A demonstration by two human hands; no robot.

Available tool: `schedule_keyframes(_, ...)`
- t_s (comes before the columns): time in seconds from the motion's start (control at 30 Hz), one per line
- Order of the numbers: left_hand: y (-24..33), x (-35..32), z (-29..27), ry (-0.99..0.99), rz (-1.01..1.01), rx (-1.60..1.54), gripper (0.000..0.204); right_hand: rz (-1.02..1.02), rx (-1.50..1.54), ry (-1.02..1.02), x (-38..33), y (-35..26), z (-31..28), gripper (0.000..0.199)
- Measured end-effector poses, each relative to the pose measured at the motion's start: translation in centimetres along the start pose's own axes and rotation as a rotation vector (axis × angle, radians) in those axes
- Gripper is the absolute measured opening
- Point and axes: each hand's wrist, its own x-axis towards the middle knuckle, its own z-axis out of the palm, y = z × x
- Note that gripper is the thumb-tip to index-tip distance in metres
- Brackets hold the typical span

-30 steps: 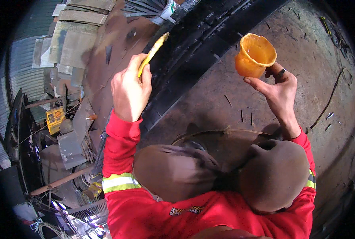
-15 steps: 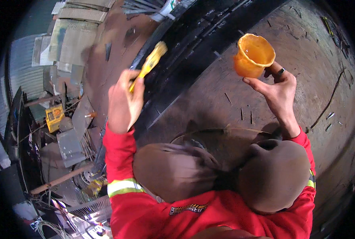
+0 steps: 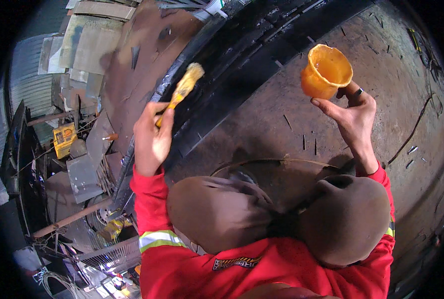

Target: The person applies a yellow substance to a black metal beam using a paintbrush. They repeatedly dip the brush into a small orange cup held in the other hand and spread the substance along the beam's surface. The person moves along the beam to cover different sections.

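My left hand (image 3: 152, 137) is closed round the handle of a yellow paintbrush (image 3: 182, 89). The brush's pale bristles point up and away, over the long black metal beam (image 3: 222, 94). On the other side my right hand (image 3: 355, 112) grips an orange plastic cup (image 3: 314, 82) near its base, with the thumb and fingers round it. The cup has an uneven rim and tilts slightly; what it holds, if anything, I cannot make out. Both hands are held out in front of my bent knees (image 3: 344, 219), apart from each other.
Beyond the beam stands a white bucket (image 3: 213, 9) with metal strips. At the left lie scrap sheets (image 3: 85, 179), a yellow box-like thing (image 3: 65, 140) and a rusty bar (image 3: 72, 218). Short rods and a dark cable (image 3: 412, 127) lie on the brown floor (image 3: 381, 70).
The brush in my left hand has come down and a little left, toward me. My right hand and the cup have shifted slightly right. The view has also moved a little.
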Motion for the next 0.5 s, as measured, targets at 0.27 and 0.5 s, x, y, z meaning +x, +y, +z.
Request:
schedule_keyframes(0.27,1.6,3.9,2.3,0.222,0.336,0.406,0.013,0.006,0.015,0.034,-0.1,-0.7,-0.4,0.054)
schedule_keyframes(0.5,5.0,2.3,0.5,0.202,0.603,0.482,0.02,0.044,0.03,0.019,0.2,0.2,-0.2,0.054)
